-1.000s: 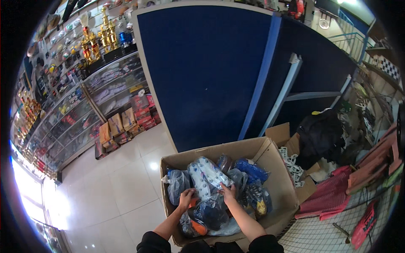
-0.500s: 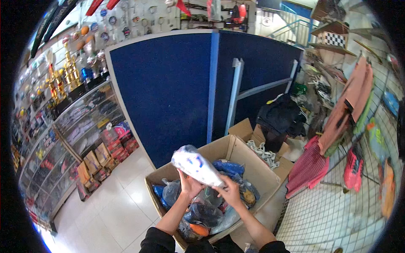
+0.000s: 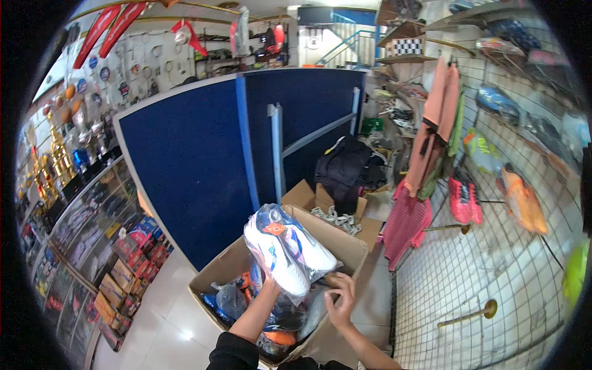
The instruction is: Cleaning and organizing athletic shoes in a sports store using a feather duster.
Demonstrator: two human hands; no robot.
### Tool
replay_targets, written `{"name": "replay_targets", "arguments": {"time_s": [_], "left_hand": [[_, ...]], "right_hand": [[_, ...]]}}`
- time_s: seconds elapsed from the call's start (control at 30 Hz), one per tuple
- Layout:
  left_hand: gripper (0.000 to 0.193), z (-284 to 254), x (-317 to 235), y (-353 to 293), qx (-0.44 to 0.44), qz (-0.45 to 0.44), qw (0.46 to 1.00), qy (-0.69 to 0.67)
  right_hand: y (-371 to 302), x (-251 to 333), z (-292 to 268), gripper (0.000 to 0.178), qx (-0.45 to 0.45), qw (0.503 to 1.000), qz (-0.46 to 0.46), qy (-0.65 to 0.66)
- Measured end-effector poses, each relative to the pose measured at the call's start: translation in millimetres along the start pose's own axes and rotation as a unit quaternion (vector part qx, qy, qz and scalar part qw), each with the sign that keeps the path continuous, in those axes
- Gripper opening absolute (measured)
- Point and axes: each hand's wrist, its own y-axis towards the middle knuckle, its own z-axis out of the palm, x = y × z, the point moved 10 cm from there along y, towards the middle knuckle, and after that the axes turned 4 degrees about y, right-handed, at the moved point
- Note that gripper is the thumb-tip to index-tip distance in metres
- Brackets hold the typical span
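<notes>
A pair of white sports shoes (image 3: pixel 290 250) with blue and orange marks, wrapped in clear plastic, is held up over a large cardboard box (image 3: pixel 213 271). My left hand (image 3: pixel 269 285) supports the pair from below, its fingers mostly hidden behind the shoes. Just right of the toe end, my right hand (image 3: pixel 341 301) is apart from the plastic, fingers loosely curled with a gap to the thumb. Inside the box lie several bagged shoes, among them a dark one with an orange part (image 3: pixel 279 338) and a grey plastic bag (image 3: pixel 231 300).
Blue partition boards (image 3: pixel 185 166) stand behind the box. A smaller carton (image 3: pixel 302 196) with white pieces and a dark cloth heap (image 3: pixel 348 166) sit beyond it. To the right, a wire grid (image 3: pixel 444 277) bears pink shoes (image 3: pixel 464 197) and orange shoes (image 3: pixel 523 200). A glass showcase (image 3: pixel 92 228) lines the left.
The shoes have turned, so both now face me side by side. My right hand has let go and moved right of them. The whole view has swung to the right.
</notes>
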Motion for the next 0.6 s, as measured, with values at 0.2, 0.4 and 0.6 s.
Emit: {"name": "replay_targets", "arguments": {"time_s": [0.2, 0.4, 0.6], "left_hand": [[0.064, 61, 72, 3, 0.04, -0.07, 0.996, 0.029], [0.062, 97, 151, -43, 0.074, -0.134, 0.987, 0.054], [0.061, 132, 218, -104, 0.117, -0.204, 0.968, 0.085]], "right_hand": [[-62, -81, -56, 0.054, -0.114, 0.93, 0.289, 0.198], [-90, -49, -88, 0.062, -0.07, 0.859, 0.338, 0.379], [-119, -11, -164, 0.06, -0.118, 0.867, 0.314, 0.37]]}}
